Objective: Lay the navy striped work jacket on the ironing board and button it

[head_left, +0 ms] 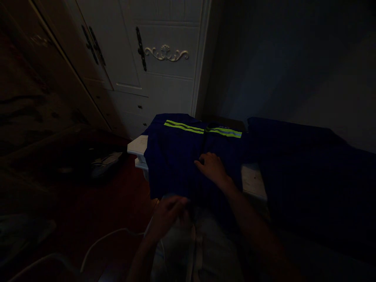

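Note:
A dark blue work jacket point(176, 160) with yellow-green and silver reflective stripes lies spread over a white-topped stand point(138, 145). My right hand point(213, 168) rests on the middle of the jacket, below the stripes, its fingers slightly bent and the thumb apart. By the jacket's lower edge, close to my lap, is my left hand point(170, 213). Blur and darkness hide its fingertips, so I cannot make out whether it grips the cloth.
More dark blue cloth point(308, 168) lies to the right. Behind stands a white cabinet point(170, 86) with dark handles. A white cable point(102, 237) runs across the reddish floor point(117, 203) at left, where dark items point(102, 162) lie. The room is very dim.

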Demonstrator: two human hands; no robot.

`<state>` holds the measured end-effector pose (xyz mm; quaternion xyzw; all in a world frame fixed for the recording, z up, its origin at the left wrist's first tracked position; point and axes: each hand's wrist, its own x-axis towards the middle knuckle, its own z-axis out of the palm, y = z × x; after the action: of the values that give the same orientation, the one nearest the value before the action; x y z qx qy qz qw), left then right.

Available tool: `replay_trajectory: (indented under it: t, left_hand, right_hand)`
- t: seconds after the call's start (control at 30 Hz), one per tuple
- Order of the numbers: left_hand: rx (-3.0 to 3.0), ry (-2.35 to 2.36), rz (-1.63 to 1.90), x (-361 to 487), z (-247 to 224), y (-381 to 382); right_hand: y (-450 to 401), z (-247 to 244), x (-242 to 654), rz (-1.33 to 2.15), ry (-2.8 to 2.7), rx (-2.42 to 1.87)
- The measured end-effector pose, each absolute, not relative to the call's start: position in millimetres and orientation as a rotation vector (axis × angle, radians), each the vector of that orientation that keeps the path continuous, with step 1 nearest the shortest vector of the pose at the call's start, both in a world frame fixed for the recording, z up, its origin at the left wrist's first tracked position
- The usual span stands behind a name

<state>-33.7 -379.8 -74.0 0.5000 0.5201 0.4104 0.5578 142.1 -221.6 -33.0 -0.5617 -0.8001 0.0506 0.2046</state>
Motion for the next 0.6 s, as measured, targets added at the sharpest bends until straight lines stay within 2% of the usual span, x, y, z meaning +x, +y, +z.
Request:
replay_trajectory:
  t: [0.13,0.3,0.43,0.6]
  left_hand:
    - [1.683,1.424,1.376,-35.4,-57.7,-323.1]
    - [2.224,1.46,1.218,-29.2,-69.6,-275.8]
    - [2.264,1.521,1.157,-26.7,-69.0,-267.2]
    - [2.094,1.512,1.293,-20.4,-56.0,-269.4]
  right_hand:
    - [-218.5,-28.4,144.3,0.5,-2.097,-1.513]
    - [-221.1,-26.3,156.7,1.001,-1.674,-1.356]
    - [-232.3,-26.1,164.5,1.196,-1.478,-1.252]
    - [-242.6,-27.0,169.3,1.277,-1.341,-1.234]
